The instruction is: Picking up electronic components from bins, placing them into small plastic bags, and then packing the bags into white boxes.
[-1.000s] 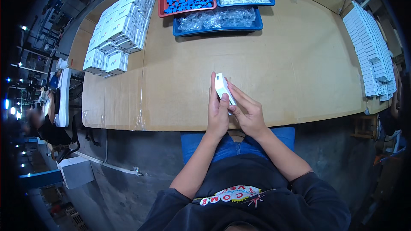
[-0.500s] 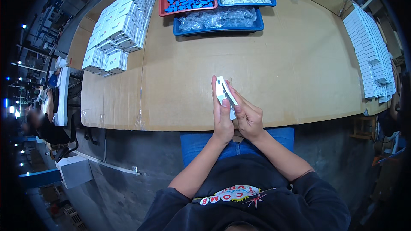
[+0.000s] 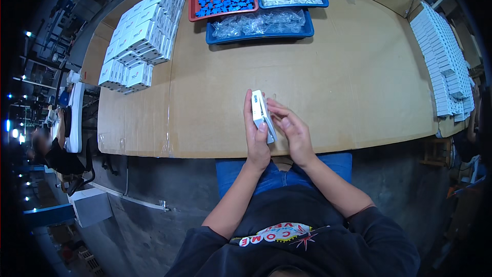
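Note:
A small white carton (image 3: 257, 105) stands on edge in my left hand (image 3: 258, 149), above the front part of the table. My left thumb presses on its near face, while the fingers lie along its left side. A narrow dark gap runs down the carton, between its front panel and side; what is inside cannot be made out. Just to the right is my right hand (image 3: 298, 136), its fingers apart and slightly curved. The fingertips are close to the carton's right side, and whether they touch it is unclear.
On the cardboard-covered table (image 3: 215, 97), stacked white cartons (image 3: 138, 36) stand at left, more white boxes (image 3: 441, 61) at right. At the back are a red tray (image 3: 192, 7) of blue pieces, a blue tray (image 3: 324, 4) of white sticks and another blue tray (image 3: 261, 40) of clear plastic.
My right hand has drawn away from the carton and its fingers have spread. My left hand has shifted slightly left with the carton, whose gap looks narrower.

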`<state>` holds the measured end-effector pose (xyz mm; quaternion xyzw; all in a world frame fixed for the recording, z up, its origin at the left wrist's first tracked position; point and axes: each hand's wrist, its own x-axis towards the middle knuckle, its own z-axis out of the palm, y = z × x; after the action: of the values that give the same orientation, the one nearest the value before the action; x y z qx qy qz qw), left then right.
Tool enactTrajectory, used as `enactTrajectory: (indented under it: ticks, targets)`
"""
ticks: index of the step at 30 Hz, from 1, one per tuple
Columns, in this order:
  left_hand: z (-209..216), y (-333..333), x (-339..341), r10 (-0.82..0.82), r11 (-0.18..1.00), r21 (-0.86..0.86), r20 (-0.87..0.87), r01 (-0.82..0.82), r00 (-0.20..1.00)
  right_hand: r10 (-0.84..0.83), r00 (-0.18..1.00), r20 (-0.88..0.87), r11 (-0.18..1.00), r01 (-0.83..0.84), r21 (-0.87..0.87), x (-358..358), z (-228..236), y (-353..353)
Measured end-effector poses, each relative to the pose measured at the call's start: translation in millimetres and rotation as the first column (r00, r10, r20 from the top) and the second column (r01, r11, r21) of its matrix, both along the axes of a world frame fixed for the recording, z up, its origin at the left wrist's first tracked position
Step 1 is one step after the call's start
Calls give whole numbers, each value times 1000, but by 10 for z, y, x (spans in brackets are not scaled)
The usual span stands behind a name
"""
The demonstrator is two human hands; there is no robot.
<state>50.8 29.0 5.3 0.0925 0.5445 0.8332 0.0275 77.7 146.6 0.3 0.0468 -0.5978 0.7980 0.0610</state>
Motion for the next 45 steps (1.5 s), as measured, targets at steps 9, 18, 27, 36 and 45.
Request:
enactTrajectory:
  ticks: [9,18,27,36,45]
  targets:
    - [-48,-5,-76,-8,941,-326,-298,-94,955,100,915,390,990,-54,-128,-19,332,44]
    - [-161,20,-87,241,847,-340,-439,-409,865,16,955,295,984,38,-176,111,262,-261]
    - [-272,-4,-71,267,890,-238,-417,-388,869,-65,984,165,996,54,72,167,191,-321]
    - [-276,-19,-30,279,915,-191,-340,-356,898,-41,979,198,989,11,150,196,179,-288]
    - [-177,-77,-70,23,930,-348,-262,-116,965,193,902,386,979,-200,-22,6,236,212]
